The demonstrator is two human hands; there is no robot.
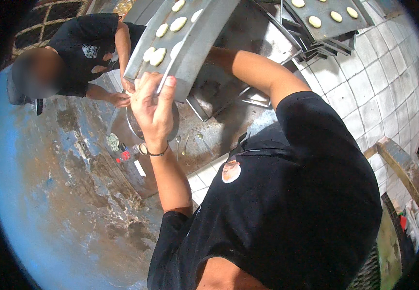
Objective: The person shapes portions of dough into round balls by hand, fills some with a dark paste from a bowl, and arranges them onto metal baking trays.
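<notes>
My left hand (pixel 154 106) grips the near end of a grey metal baking tray (pixel 212 29), fingers over its edge and thumb along the raised lip. Pale, flattened dough pieces (pixel 178 24) lie spread on the tray, which is held up and tilted. My right forearm (pixel 248 67) reaches forward to the tray's right side. The right hand itself is hidden behind the tray, so its grip does not show. Close to the tray's near left corner are the hands (pixel 121 99) of another person in a black shirt; what they hold cannot be made out.
More trays (pixel 325 31) are stacked at the far right, the top one carrying dough pieces. Below the held tray stretches a stained metal table (pixel 204 133) with spoons (pixel 178 140) and a small red item (pixel 124 157) on it. White tiles (pixel 359 72) lie beyond. A wooden frame (pixel 403 166) stands at right.
</notes>
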